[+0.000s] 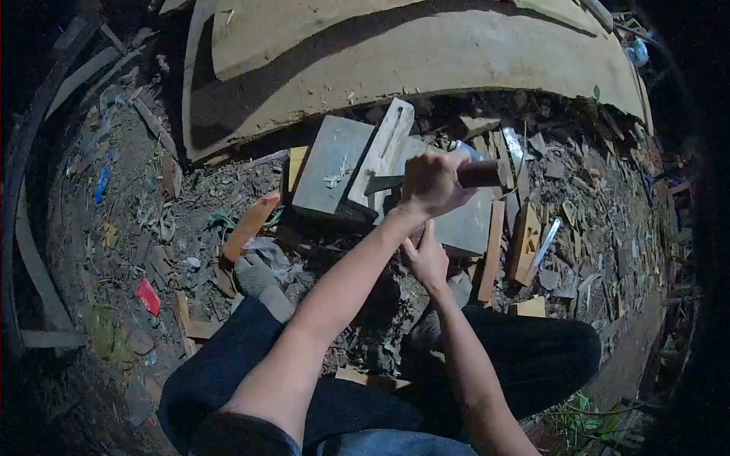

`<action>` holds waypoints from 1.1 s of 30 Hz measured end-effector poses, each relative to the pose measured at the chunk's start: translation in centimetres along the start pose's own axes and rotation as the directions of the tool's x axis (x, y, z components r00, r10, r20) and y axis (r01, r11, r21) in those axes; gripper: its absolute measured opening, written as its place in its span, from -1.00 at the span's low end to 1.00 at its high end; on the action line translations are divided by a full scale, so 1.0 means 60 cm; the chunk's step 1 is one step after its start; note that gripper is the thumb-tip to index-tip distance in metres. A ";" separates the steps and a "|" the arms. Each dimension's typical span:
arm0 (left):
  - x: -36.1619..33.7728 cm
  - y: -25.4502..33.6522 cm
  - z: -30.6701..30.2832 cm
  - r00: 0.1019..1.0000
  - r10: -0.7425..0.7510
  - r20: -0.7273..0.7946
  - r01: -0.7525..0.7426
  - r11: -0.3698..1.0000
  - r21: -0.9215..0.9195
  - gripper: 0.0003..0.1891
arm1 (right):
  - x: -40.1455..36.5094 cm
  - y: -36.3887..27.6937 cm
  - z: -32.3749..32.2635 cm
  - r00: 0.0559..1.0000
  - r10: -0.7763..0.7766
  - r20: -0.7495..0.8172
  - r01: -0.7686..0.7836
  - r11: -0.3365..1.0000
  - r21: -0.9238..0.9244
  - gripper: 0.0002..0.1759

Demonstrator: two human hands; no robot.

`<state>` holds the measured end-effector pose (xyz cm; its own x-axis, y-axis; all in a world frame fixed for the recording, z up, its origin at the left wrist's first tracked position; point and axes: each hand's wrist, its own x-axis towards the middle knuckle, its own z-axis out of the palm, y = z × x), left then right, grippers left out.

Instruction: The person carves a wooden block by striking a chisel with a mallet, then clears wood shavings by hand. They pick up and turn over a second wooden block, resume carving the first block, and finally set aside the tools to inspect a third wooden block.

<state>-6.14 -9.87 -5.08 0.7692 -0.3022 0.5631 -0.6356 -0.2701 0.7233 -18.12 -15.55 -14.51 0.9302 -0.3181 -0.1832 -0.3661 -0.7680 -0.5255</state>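
Note:
My left hand (437, 182) is wrapped round a tool with a round brown wooden end (480, 174) on its right and a flat, dark metal blade (385, 183) on its left. The blade lies over the lower part of a pale, narrow piece of wood (388, 140) with a long slot cut in it. Just below, my right hand (427, 260) is closed; what it grips is mostly hidden. The slotted piece lies tilted between a grey block (331, 161) on the left and another grey block (470, 220), partly covered by my left hand, on the right.
Large curved wooden slabs (456, 57) lie across the far side. Wood offcuts (526, 242) and an orange-brown wood piece (251, 226) lie around the blocks. A red wrapper (148, 297) is on the littered soil at left. My shoes and bent knees flank the work.

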 end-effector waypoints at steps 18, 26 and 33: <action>0.035 -0.020 -0.046 0.998 -0.061 -0.015 0.057 0.981 -0.186 -0.81 | -0.042 -0.117 -0.304 0.709 -0.037 -0.704 0.663 0.376 0.647 -0.57; 0.025 -0.013 -0.048 0.998 -0.059 -0.007 0.057 0.984 -0.168 -0.81 | -0.068 -0.164 -0.308 0.771 -0.106 -0.628 0.562 0.576 0.593 -0.54; 0.034 -0.024 -0.047 0.997 -0.070 -0.026 0.061 0.962 -0.265 -0.77 | -0.047 -0.143 -0.283 0.942 -0.155 -0.297 0.322 0.660 0.679 -0.46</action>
<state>-3.48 -7.54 -3.82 0.8133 -0.2586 0.5213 -0.5473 -0.0358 0.8361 -18.04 -17.52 4.60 0.9253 -0.3460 0.1551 0.0760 -0.2315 -0.9699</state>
